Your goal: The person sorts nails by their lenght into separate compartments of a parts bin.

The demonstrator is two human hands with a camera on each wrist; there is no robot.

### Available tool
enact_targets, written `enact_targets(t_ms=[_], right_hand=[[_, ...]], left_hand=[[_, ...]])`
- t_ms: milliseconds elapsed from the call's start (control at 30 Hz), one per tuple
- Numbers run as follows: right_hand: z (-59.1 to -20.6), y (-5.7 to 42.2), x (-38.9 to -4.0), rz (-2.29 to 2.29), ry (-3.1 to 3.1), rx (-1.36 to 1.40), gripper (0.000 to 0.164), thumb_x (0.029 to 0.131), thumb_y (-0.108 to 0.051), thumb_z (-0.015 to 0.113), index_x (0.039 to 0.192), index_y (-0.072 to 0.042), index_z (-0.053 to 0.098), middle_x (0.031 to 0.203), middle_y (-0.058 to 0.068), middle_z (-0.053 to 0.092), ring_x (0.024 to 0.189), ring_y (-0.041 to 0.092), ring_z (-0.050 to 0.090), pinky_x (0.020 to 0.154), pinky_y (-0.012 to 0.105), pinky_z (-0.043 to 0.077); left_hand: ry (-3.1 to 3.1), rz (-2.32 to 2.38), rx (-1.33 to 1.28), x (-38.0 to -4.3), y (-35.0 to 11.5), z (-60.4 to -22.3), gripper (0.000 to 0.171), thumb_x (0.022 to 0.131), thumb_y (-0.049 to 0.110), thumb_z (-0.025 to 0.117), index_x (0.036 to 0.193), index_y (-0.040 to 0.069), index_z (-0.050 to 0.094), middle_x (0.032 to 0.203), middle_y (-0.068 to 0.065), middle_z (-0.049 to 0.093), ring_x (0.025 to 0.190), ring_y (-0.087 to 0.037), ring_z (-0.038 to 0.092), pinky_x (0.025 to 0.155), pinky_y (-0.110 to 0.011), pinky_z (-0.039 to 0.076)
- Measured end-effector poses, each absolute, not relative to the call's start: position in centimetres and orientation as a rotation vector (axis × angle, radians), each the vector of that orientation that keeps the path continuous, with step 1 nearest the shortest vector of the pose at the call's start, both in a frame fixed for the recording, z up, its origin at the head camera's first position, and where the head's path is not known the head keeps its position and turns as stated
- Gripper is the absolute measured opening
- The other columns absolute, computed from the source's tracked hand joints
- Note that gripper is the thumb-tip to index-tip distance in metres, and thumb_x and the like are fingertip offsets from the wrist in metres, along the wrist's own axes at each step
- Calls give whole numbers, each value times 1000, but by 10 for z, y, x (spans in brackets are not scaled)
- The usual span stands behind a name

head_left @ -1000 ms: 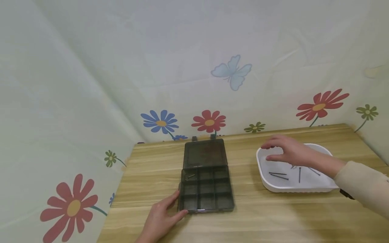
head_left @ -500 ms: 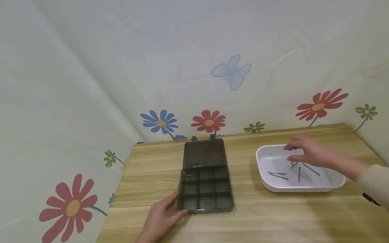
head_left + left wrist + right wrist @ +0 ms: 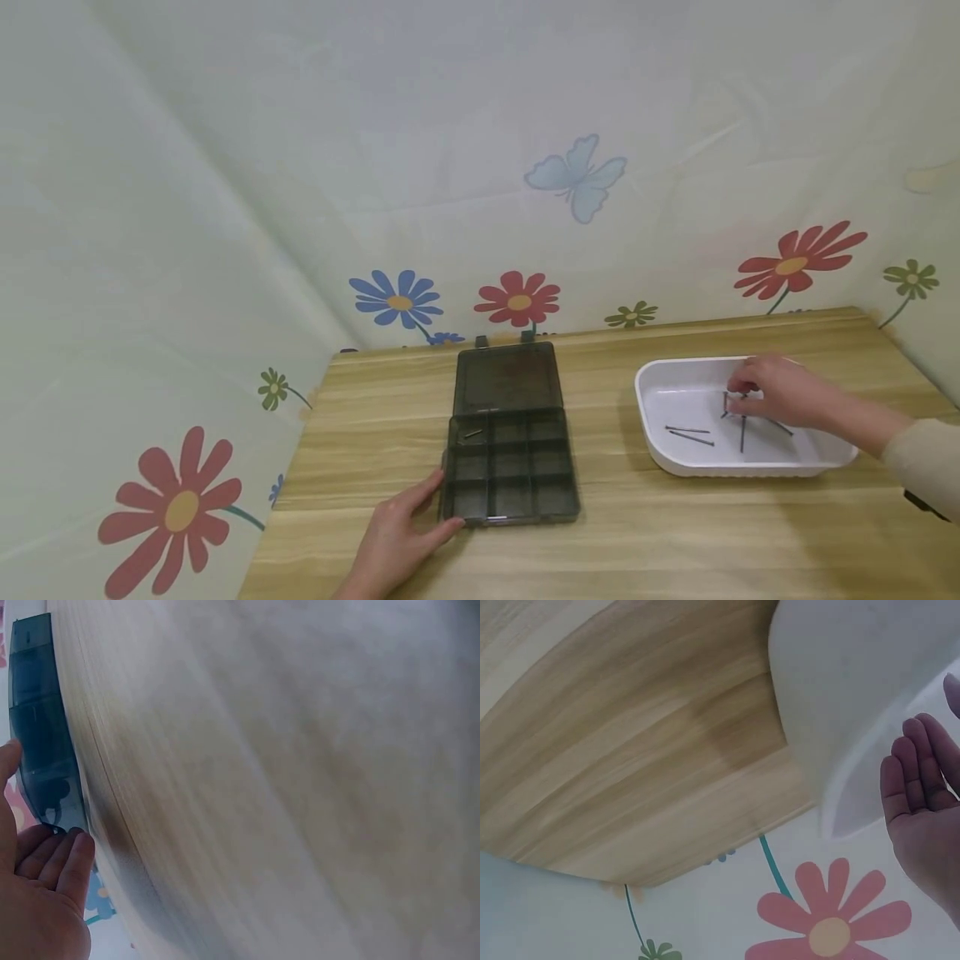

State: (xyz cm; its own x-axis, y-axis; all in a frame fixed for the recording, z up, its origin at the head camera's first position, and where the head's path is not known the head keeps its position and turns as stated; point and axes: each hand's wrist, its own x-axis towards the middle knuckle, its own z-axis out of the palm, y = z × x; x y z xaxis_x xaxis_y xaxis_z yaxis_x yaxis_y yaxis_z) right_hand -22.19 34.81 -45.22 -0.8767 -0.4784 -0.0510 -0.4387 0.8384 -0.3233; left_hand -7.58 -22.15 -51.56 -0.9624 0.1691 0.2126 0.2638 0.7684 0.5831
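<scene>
A dark translucent compartment box [image 3: 510, 467] lies on the table with its lid [image 3: 507, 379] laid back. One short metal piece [image 3: 472, 433] sits in its far-left compartment; it looks like a screw or nail. My left hand [image 3: 393, 533] touches the box's near-left corner, fingers along the side and thumb at the front edge. At the right, my right hand [image 3: 787, 396] reaches into a white tray [image 3: 656, 450], fingertips low beside some nails. Thumb and fingers look apart in the right wrist view. Loose nails [image 3: 690, 436] lie on the tray's floor; others are partly hidden by the hand.
The wood-patterned table [image 3: 607, 542] runs back to a pale curtain [image 3: 450, 167] printed with flowers and a butterfly. A gap of table lies between the box and the tray. The tray's raised rim surrounds the nails.
My right hand has moved right and down into the tray, from above its left part to beside the nails. The left hand and the box stay where they were.
</scene>
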Motion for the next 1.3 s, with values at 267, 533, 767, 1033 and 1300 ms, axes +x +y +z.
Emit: enact_targets(t_ms=[267,533,767,1033,1300], right_hand=[[-466,351,-224,-407,2920,-734,21,86,-25,91,94,-10,80,89,-7,67,81,11,59,76,40,58],[-477,345,-228,-405,2943,-680,23,87,-27,90,93,-9,77,84,-6,62,77,14,53,70,34,52],[-482,339,-229,-439,2960,-702,20,88,-22,89,89,-11,74,82,-7,59,76,13,50,66,31,48],[-485,329,-231,-464,2955,-824,13,88,-15,88,93,-13,77,87,-9,64,80,11,54,73,37,56],[-489,323,-230,-462,2990,-893,14,87,-17,90,91,-13,77,85,-9,63,79,10,54,72,37,54]], left_hand=[[-2822,-953,-337,-76,-221,-514,72,83,42,93,140,5,70,137,-10,72,118,-24,73,103,-44,60],[-2834,-969,-316,-75,-220,-513,72,83,40,94,140,4,70,137,-11,72,116,-24,74,102,-44,61],[-2823,-940,-335,-75,-221,-514,71,83,40,94,140,5,70,136,-11,72,117,-25,74,101,-44,61],[-2823,-945,-336,-76,-222,-515,72,83,43,93,140,5,70,137,-10,72,116,-25,75,101,-45,61],[-2797,-915,-359,-76,-221,-517,72,83,44,93,139,4,71,135,-10,73,113,-26,76,98,-45,62]])
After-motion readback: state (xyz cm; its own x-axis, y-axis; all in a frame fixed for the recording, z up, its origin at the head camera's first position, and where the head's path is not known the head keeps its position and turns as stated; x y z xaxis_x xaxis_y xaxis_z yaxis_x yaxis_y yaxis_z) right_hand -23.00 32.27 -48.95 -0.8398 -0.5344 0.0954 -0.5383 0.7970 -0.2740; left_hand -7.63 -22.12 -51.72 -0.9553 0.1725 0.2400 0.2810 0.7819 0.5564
